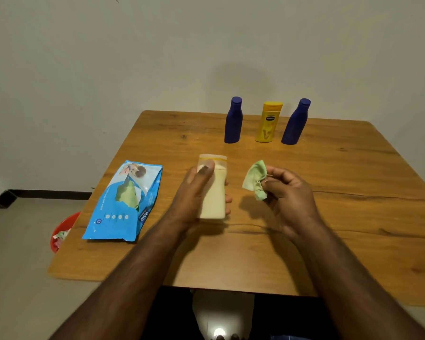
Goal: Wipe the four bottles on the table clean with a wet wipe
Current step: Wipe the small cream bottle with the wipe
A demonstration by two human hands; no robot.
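Three bottles stand in a row near the far edge of the worktop (329, 192): a blue bottle (233, 121) on the left, a yellow bottle (268, 123) in the middle and a second blue bottle (295, 122) on the right, which looks tilted in this wide view. All three are apart from one another and well clear of the hands. The fourth, a cream bottle (214, 192) with a pale cap, is nearer the middle, in the grip of the left hand (194, 192), whose fingers curl round its body and whose thumb lies over the cap end. Just to its right, not touching it, the right hand (287, 192) pinches a crumpled green wet wipe (255, 180) between its fingertips. A blue pack of wipes (123, 202) lies flat to the left on the worktop. Below the worktop's left edge, on the floor, a red bin (63, 231) shows, partly hidden by the edge.
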